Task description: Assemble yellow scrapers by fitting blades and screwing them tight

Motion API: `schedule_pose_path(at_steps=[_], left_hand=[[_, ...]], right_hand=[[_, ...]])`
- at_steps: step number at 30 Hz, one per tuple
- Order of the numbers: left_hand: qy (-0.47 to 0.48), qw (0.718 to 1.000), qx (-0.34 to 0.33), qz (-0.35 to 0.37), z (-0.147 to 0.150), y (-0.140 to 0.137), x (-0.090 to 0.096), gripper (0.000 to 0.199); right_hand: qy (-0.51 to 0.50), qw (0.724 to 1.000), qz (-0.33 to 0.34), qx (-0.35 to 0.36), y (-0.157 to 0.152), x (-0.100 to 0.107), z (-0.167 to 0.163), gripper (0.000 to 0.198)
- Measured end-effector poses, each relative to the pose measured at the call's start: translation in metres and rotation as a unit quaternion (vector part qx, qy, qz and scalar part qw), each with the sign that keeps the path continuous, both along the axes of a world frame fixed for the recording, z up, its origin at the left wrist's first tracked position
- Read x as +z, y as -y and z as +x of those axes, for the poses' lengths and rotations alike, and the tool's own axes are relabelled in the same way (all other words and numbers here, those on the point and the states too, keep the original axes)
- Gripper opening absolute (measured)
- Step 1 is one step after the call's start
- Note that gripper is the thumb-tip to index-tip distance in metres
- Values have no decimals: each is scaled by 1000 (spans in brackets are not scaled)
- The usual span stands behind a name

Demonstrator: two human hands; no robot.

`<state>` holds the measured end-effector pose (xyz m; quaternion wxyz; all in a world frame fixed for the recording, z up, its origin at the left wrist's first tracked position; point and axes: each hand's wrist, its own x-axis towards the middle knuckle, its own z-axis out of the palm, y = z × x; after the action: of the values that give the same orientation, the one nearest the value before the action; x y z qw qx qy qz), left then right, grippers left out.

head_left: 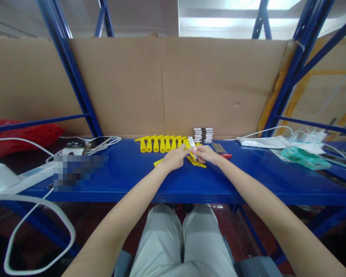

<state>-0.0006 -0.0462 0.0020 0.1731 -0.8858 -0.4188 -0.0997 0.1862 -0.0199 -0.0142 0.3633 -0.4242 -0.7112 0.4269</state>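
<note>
Over the blue shelf, my right hand [205, 154] is closed, thumb and fingers pinching a small white, shiny strip-like piece [192, 143] with yellow plastic against it. My left hand [174, 157] meets it from the other side, its fingers closed at the yellow plastic; its exact grip is partly hidden. Beneath the hands lies a flat yellow piece [197, 163], and another yellow end [158, 162] pokes out beside my left wrist. Just behind stands a row of several yellow tube-shaped plastic parts [162, 144]. A stack of small white-and-dark pieces [203, 135] sits behind my right hand.
Right of my hand lie a red tool [226, 155] and a grey-brown flat item [218, 148]. A green tape-like roll [305, 157] and cables are farther right. At left are a power strip [31, 177], cables and a red bag [23, 134]. A cardboard panel [118, 84] closes the back.
</note>
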Motion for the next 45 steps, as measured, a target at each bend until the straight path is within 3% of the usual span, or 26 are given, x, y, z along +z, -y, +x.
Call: schedule_pose_path(at_steps=[10,17,22,29,36,39,45], left_hand=[[-15,1000,21,-10,3,0,0,67],[23,1000,-7,-12,-1,-1,2,65],[39,999,-14,-1,-2,-4,0,63],[43,999,12,-11,-5,-3,2,62],[44,998,37,-25,-9,-6,3,60],[46,998,39,-29,-10,-7,3,58],[54,997,36,-34,-10,-9,1,56]], right_hand=[[-5,996,-89,10,14,15,6,15],[-40,999,-16,-2,17,18,2,13],[-42,999,-12,16,15,18,5,18],[106,986,62,-110,8,25,18,20],[336,939,73,23,13,20,12,37],[354,932,72,24,13,19,6,39],[319,946,-44,21,21,25,11,42]])
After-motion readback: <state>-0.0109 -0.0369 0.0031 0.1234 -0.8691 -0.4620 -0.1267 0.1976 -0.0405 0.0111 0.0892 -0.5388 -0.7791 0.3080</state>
